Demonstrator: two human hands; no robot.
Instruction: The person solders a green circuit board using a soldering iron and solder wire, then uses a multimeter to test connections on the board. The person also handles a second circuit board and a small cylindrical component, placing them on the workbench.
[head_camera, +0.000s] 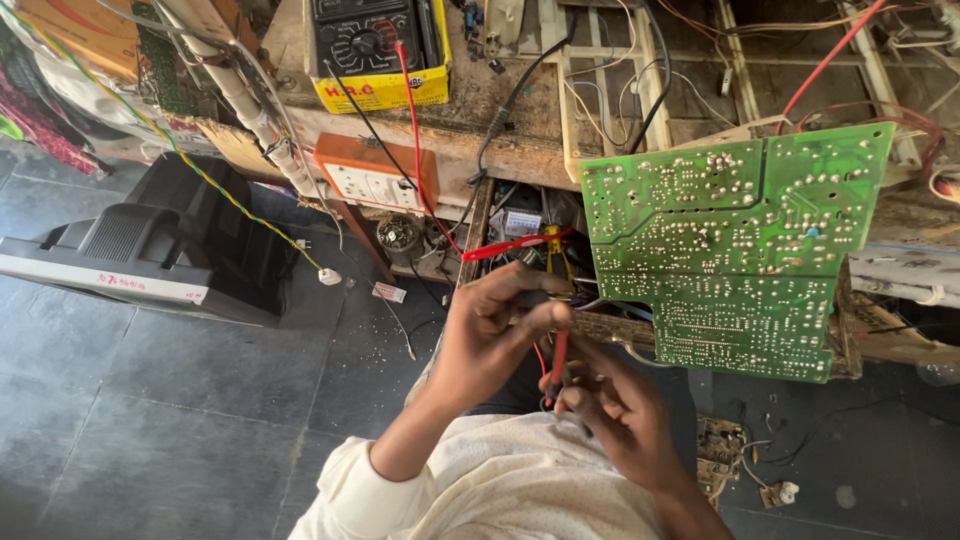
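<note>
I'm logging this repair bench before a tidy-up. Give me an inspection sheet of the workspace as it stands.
Surface: worn wooden bench, crowded.
Job's things: red test probe; green circuit board, solder side up, hanging past the bench edge.
Clutter: yellow-cased multimeter, orange switch box, loose parts in the open drawer.
Hands: left hand pinches the probe; right hand grips its lower end.
Cables: red lead and black lead run down from the meter.
Surroundings: black television casing on dark floor tiles.
</note>
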